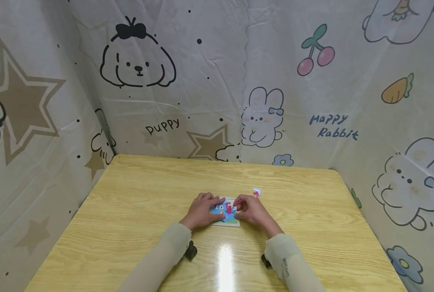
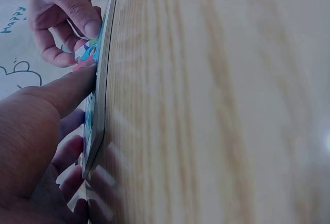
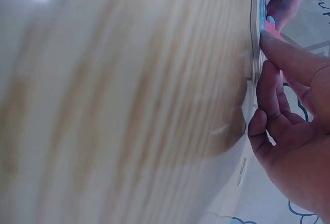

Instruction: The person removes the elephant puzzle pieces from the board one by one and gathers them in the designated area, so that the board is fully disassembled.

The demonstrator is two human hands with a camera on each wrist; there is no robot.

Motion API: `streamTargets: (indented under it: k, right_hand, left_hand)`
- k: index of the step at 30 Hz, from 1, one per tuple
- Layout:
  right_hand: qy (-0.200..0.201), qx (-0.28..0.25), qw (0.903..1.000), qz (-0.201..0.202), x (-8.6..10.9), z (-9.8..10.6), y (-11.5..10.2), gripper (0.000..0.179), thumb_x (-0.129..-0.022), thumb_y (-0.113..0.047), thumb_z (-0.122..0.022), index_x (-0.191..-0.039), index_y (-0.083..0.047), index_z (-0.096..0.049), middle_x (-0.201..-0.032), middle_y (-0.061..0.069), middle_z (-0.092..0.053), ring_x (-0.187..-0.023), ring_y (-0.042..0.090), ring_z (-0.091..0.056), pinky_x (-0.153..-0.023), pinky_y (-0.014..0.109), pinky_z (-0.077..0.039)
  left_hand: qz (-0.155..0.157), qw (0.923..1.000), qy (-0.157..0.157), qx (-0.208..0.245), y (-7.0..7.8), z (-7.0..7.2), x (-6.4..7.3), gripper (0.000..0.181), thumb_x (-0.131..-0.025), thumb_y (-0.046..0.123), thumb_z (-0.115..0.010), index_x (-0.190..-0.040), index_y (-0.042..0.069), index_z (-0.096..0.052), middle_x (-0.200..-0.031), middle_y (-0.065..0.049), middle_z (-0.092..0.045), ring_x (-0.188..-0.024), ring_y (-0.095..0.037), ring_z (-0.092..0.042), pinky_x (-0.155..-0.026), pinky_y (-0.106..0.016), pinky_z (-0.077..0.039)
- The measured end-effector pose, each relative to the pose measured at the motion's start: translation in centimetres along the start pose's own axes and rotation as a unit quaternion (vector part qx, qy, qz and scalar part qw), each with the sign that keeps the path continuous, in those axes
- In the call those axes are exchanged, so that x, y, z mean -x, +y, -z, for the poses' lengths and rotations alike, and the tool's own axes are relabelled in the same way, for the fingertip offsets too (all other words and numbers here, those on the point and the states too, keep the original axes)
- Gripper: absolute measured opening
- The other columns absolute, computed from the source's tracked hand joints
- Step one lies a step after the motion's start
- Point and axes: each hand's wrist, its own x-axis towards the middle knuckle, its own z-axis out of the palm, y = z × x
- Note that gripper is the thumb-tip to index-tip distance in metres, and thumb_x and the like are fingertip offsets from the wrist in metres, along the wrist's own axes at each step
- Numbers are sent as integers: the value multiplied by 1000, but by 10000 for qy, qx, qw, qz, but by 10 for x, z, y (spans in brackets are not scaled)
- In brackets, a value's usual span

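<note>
A small jigsaw puzzle (image 1: 229, 222) with a blue cartoon character lies in a flat frame on the table. My left hand (image 1: 203, 211) holds its left side, thumb on the picture and other fingers around the far left part. In the left wrist view, that thumb (image 2: 72, 91) lies over the board. At the right side my right hand (image 1: 252, 211) pinches a jigsaw piece (image 1: 234, 208) between thumb and fingers, close over the picture. Pink and white show on the piece (image 2: 82, 53) in the left wrist view. Whether it touches the board is hidden by the fingers.
One loose jigsaw piece (image 1: 257, 192), white and red, lies beyond my right hand. The wooden table (image 1: 147, 178) meets a printed curtain (image 1: 209, 93) at its back and sides. A bright reflection lies on the tabletop in front of the puzzle.
</note>
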Motion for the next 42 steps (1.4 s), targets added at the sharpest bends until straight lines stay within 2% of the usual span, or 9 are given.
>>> streamTargets:
  k: [14, 21, 27, 33, 42]
  right_hand:
    - [-61, 296, 9995, -39, 1, 1, -1, 22, -84, -7, -85, -100, -13, -70, -91, 0, -67, -82, 14, -61, -79, 33, -54]
    - [-101, 355, 9993, 67, 1, 1, -3, 17, -88, -8, -82, -101, -9, -70, -89, 0, -65, -79, 14, -59, -77, 32, -53]
    - [-142, 422, 9990, 15, 2, 2, -4, 15, -91, -10, -80, -103, -10, -72, -91, 0, -66, -81, 14, -58, -78, 30, -52]
    - [-93, 332, 9994, 42, 3, 5, -2, 16, -90, -10, -80, -104, -10, -73, -93, 0, -68, -80, 13, -60, -76, 28, -53]
    - [21, 215, 9997, 70, 2, 8, 5, 17, -90, -10, -81, -106, -9, -75, -93, 0, -69, -78, 13, -59, -73, 27, -51]
  left_hand:
    - [84, 9999, -53, -100, -2, -2, -2, 64, -92, 51, -75, -149, 26, -58, -136, -8, -61, -132, -32, -46, -111, -54, -38]
    - [5, 10000, 14, -68, -3, -2, -1, 64, -92, 51, -75, -149, 25, -59, -130, -7, -61, -130, -32, -47, -109, -54, -38]
    - [-7, 10000, -5, -24, -2, -2, -1, 64, -92, 50, -75, -149, 24, -59, -133, -8, -61, -130, -33, -47, -110, -54, -38]
    - [-14, 9999, 2, -108, -2, -2, -1, 64, -92, 51, -75, -148, 24, -59, -133, -8, -61, -130, -33, -48, -109, -54, -39]
    - [24, 10000, -33, 7, -3, -1, -1, 64, -92, 51, -75, -149, 26, -59, -134, -9, -60, -132, -33, -46, -108, -55, -39]
